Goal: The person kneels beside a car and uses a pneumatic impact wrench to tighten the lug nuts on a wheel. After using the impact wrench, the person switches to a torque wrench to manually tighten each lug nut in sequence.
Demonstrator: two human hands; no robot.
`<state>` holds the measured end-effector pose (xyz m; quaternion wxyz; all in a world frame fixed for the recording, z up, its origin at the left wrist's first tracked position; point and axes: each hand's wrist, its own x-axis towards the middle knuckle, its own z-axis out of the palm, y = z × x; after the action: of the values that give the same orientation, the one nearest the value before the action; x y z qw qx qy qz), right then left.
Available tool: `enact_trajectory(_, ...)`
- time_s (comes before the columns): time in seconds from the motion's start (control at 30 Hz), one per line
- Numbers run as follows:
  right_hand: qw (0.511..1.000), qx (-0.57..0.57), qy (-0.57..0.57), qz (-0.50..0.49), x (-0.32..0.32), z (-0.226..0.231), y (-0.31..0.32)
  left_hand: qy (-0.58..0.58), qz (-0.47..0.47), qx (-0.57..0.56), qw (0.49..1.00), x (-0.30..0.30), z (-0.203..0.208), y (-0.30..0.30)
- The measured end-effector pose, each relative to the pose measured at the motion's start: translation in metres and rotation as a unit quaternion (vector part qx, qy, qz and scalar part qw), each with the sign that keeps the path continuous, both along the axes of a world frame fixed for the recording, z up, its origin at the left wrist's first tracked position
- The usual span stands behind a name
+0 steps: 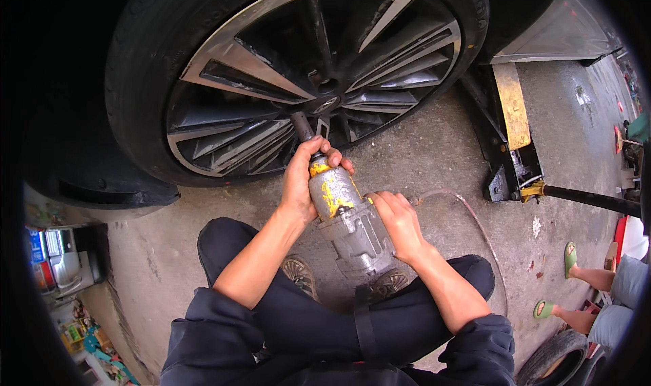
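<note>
Both my hands hold a worn silver impact wrench (349, 230) with yellow paint patches. My left hand (302, 183) wraps round its nose, just behind the dark socket (301, 123). On the right side of the body, my right hand (400, 227) is closed round the part where an air hose (461, 197) comes in. The socket's tip points at the car wheel (247, 81), close to the hub. Whether it sits on a lug nut I cannot tell. The wheel has a black tyre (142, 88) and black and silver spokes.
A floor jack (512, 108) with a yellow plate and a long black handle (590, 201) stands right of the wheel. The hose curves over the concrete floor. At the right, a person in green slippers (569, 258) is near loose tyres (553, 359). Vehicles and clutter are at the left.
</note>
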<state>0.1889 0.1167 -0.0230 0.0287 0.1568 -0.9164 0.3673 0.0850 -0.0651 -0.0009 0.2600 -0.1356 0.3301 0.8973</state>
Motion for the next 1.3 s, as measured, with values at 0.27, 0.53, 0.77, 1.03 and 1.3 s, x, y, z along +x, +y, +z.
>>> enact_trajectory(0.27,1.0,0.001,0.013,-0.013,-0.021,-0.001,-0.007,0.017,-0.018,0.069,0.997,-0.023,0.009,-0.005)
enact_trajectory(0.53,0.998,-0.047,0.022,-0.031,-0.032,-0.024,-0.018,0.048,0.016,-0.168,0.984,-0.033,0.019,-0.007)
enact_trajectory(0.77,0.999,-0.036,0.03,-0.007,-0.034,-0.035,-0.017,0.036,0.018,-0.143,0.989,-0.032,0.016,-0.01)
enact_trajectory(1.03,0.997,-0.069,0.015,-0.021,-0.027,-0.014,-0.017,0.021,0.027,-0.145,0.989,-0.032,0.012,-0.007)
enact_trajectory(1.3,0.998,0.02,-0.051,-0.009,0.012,-0.023,0.001,0.013,-0.013,-0.15,0.989,0.008,-0.011,0.003)
